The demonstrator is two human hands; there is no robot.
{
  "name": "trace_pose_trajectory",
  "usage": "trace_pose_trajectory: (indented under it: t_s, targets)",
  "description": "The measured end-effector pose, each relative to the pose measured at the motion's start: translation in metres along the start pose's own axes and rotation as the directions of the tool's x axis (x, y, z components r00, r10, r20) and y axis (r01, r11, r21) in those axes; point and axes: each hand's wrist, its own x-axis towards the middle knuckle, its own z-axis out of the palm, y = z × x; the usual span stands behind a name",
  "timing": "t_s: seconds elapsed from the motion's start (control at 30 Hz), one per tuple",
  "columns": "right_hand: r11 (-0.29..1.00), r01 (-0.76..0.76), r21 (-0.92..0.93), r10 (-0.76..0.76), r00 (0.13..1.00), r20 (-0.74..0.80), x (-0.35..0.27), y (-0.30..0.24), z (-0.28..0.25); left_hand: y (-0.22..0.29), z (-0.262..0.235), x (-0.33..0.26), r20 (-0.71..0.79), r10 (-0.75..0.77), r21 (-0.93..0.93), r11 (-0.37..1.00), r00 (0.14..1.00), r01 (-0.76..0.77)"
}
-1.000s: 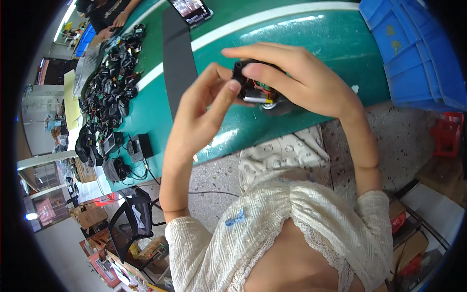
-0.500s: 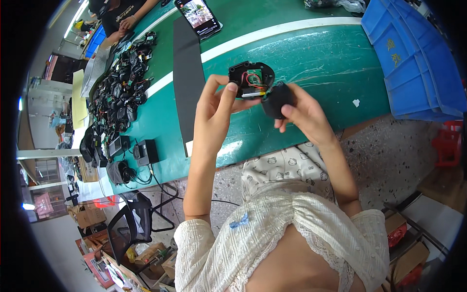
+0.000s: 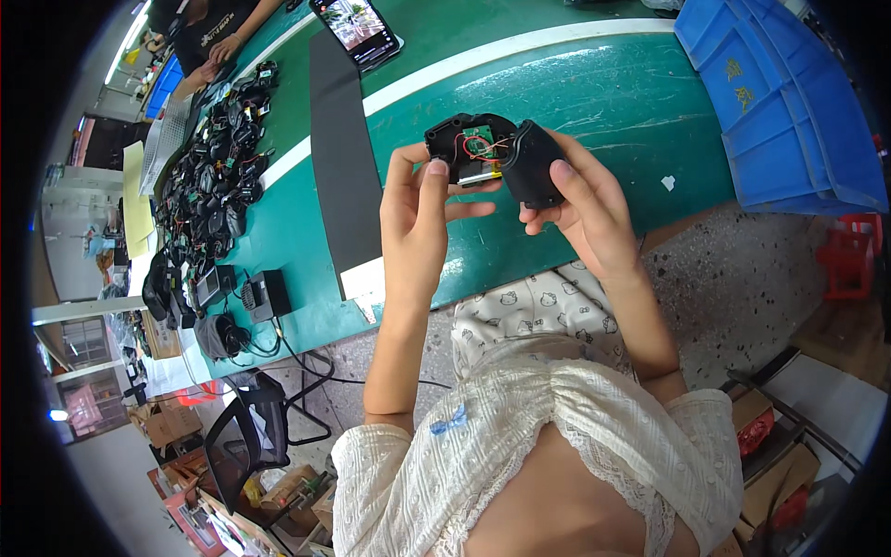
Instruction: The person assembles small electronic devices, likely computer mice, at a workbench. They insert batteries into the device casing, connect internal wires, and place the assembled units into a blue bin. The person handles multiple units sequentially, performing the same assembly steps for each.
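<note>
My left hand [image 3: 422,190] grips an opened black plastic housing [image 3: 445,139] by its left edge, the thumb on the near rim. Inside it show a green circuit board [image 3: 480,141], thin red wires and a silver, flat part [image 3: 478,174] with a yellow end. In my right hand [image 3: 589,190] is a black plastic cover [image 3: 535,172], thumb on its face and fingers behind it. The cover stands tilted at the housing's right side and hides part of it. Whether the two pieces touch, I cannot tell. Both are held above the green table [image 3: 613,111].
At the left lies a heap of black electronic units [image 3: 218,167], with a black power adapter [image 3: 266,295] and cables nearer me. A lit phone [image 3: 360,32] leans beyond a dark mat [image 3: 339,139]. A blue crate [image 3: 780,102] stands right. Another person's hands [image 3: 223,51] work far left.
My right hand has raised and turned the cover, bringing it closer over the housing's right side. The left hand still holds the housing. The whole view has shifted slightly.
</note>
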Motion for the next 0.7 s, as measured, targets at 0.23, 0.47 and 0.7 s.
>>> trace_pose_trajectory:
  t_s: [0.23, 0.47, 0.7]
  targets:
    - [1.000, -0.031, 0.001, 0.031, 1.000, 0.004, -0.003, 0.002, -0.005, -0.007, 0.006, -0.005, 0.078, -0.064, -0.007, 0.998, 0.995, 0.064]
    - [0.916, -0.039, 0.399, 0.056, 0.998, -0.030, -0.013, 0.009, -0.043, -0.019, 0.038, -0.004, 0.167, 0.018, -0.031, 0.999, 0.986, -0.013]
    - [0.679, 0.107, 0.726, 0.067, 0.976, -0.207, -0.036, 0.009, -0.065, -0.055, 0.082, -0.012, 0.343, 0.410, 0.522, 0.665, 0.845, -0.534]
